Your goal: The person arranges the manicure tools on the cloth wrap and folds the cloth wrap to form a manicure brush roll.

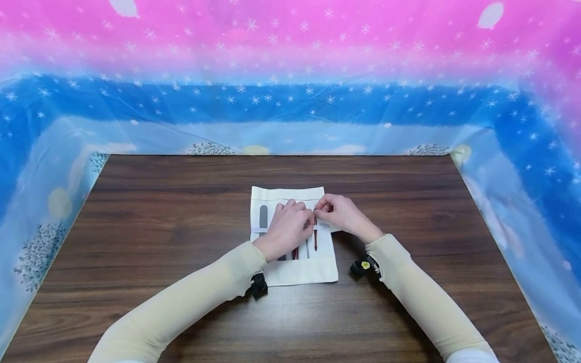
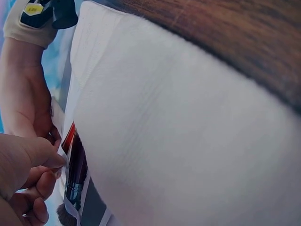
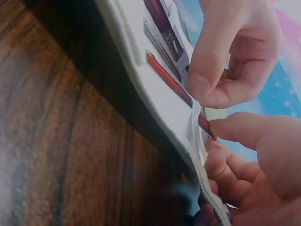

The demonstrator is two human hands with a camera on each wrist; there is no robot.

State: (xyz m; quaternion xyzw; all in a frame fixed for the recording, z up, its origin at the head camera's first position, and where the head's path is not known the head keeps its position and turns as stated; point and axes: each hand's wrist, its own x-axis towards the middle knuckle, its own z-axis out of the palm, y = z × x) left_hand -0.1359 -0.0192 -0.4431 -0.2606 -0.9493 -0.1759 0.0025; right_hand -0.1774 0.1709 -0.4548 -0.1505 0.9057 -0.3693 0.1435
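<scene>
A white cloth tool holder (image 1: 299,273) lies spread on the table, with a white elastic band (image 3: 194,123) running across it. Under the band's right end sits a slender red-brown stick-like tool (image 1: 315,238), whose exact kind is unclear. My right hand (image 1: 342,214) pinches this tool's far end between thumb and fingertips. Close beside it, my left hand (image 1: 290,227) pinches the elastic band next to the tool. A brush (image 2: 74,174) with a dark red handle and dark bristles is tucked in the holder, partly hidden in the head view by my left hand.
A grey flat tool with a rounded end (image 1: 264,217) is held at the holder's left side. A thin metal tool (image 1: 307,248) lies between the brush and the red-brown tool. The wood-grain table (image 1: 181,201) is bordered by a patterned curtain (image 1: 290,101) at its back and sides.
</scene>
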